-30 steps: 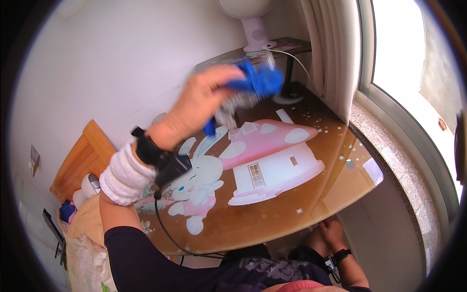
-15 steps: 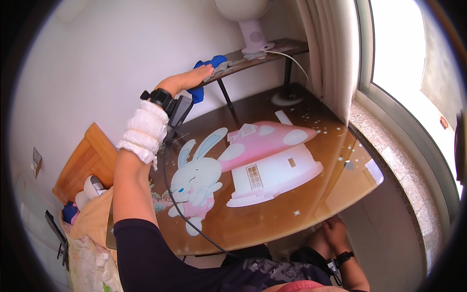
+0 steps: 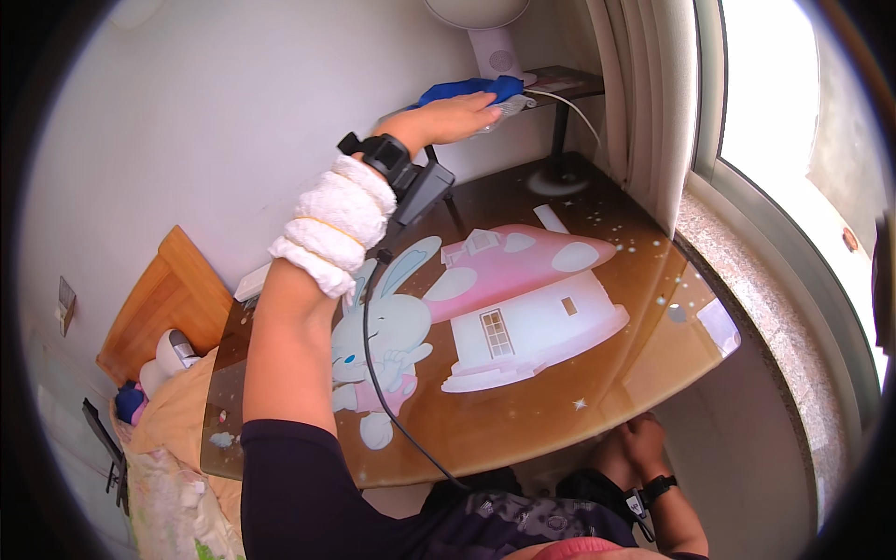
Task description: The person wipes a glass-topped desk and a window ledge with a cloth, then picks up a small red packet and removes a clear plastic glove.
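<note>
My left hand (image 3: 453, 119) reaches out over a dark raised shelf (image 3: 571, 86) at the back of the table. Its fingers are extended across a blue and grey cloth (image 3: 499, 88), pressing it against the shelf; part of the cloth lies hidden under the palm. The cloth is bunched close to the foot of a pale round-topped stand (image 3: 493, 51). Low on the right, below the table's front edge, my right hand (image 3: 644, 441) rests by my leg. Its fingers are bent and partly hidden, so I cannot see whether it holds anything.
The glossy brown table (image 3: 523, 425) bears a printed rabbit and mushroom house. A white cable (image 3: 574, 107) trails from the stand, and a black cable (image 3: 378, 373) hangs from my left wrist device. A curtain (image 3: 644, 140) and a stone window sill (image 3: 737, 271) border the right side.
My left hand has slid the cloth rightward along the shelf, up to the stand. My right hand stays by my leg.
</note>
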### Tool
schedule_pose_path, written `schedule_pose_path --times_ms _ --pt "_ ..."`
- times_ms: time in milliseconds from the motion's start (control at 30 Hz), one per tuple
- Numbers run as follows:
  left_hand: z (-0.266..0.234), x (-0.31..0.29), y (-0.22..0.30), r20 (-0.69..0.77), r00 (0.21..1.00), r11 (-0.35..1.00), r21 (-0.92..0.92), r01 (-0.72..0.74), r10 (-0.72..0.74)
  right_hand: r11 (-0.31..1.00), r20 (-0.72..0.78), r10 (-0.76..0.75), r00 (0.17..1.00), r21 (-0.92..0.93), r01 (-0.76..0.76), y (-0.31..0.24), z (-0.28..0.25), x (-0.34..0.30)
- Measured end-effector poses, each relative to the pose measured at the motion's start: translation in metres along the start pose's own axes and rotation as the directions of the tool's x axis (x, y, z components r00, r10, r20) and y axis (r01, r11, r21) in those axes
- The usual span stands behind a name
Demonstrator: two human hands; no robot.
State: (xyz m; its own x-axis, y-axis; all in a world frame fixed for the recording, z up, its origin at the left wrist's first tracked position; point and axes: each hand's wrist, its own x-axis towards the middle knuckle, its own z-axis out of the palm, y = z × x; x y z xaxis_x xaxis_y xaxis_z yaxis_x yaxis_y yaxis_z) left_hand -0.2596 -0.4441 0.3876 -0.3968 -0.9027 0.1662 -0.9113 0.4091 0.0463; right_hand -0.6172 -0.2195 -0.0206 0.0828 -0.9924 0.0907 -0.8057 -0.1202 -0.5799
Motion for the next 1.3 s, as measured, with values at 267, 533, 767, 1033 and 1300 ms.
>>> schedule_pose_path --times_ms 267,533,767,1033,1300 --pt "0.020 0.008 0.022 -0.309 0.937 0.986 0.085 -0.144 0.164 0.999 0.035 0.028 0.999 -0.026 -0.027 -0.011 -0.001 0.002" --pt "0.018 -0.044 0.032 -0.451 0.829 0.917 -0.049 -0.395 0.332 0.998 0.022 0.066 0.998 -0.012 -0.066 -0.013 0.001 0.001" --pt "0.077 -0.109 0.078 0.276 0.882 0.818 -0.546 -0.182 0.381 0.996 0.071 0.050 0.996 -0.073 -0.045 -0.012 -0.001 0.001" --pt "0.140 -0.132 0.092 0.337 0.907 0.967 -0.092 -0.235 0.253 0.992 -0.014 -0.052 0.999 -0.116 0.050 -0.010 0.004 -0.004" --pt "0.148 -0.157 0.151 0.287 0.894 0.938 -0.068 -0.340 0.345 0.998 -0.059 -0.030 0.998 -0.061 0.026 -0.008 0.005 -0.009"
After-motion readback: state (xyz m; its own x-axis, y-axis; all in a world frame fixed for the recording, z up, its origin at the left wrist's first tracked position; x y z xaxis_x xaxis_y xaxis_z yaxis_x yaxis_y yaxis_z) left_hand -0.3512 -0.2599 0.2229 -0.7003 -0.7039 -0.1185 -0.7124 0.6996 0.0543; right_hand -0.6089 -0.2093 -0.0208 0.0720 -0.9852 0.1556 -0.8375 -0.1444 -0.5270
